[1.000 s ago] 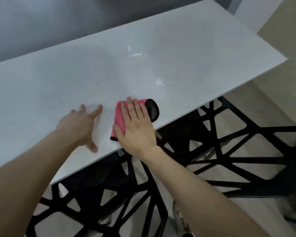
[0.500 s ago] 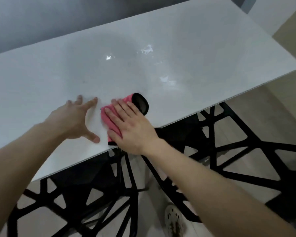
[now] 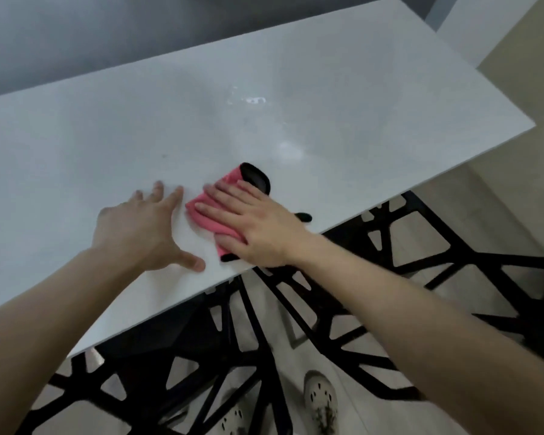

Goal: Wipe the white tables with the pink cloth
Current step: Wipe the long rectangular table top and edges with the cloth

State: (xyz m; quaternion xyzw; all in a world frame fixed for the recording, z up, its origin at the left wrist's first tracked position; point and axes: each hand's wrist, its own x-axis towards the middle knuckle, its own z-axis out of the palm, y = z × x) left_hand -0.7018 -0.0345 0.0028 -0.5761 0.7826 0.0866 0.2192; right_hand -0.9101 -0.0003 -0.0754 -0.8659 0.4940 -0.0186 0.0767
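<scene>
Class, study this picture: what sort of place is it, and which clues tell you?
Probably an indoor dining or café area: a long glossy white tabletop, what look like black lattice chairs beneath it, and a pale hard floor.

The left hand (image 3: 139, 227) and right hand (image 3: 258, 227) are bare, like both forearms (image 3: 421, 324). At six o'clock the feet wear white clogs (image 3: 322, 400) dotted with dark holes.

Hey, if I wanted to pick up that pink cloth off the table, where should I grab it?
Probably the black-edged far corner of the pink cloth: it pokes out past the right hand, whose fingers lie flat, while the rest is pressed flat on the white table. Come from above on the far side and pinch that exposed corner.
</scene>
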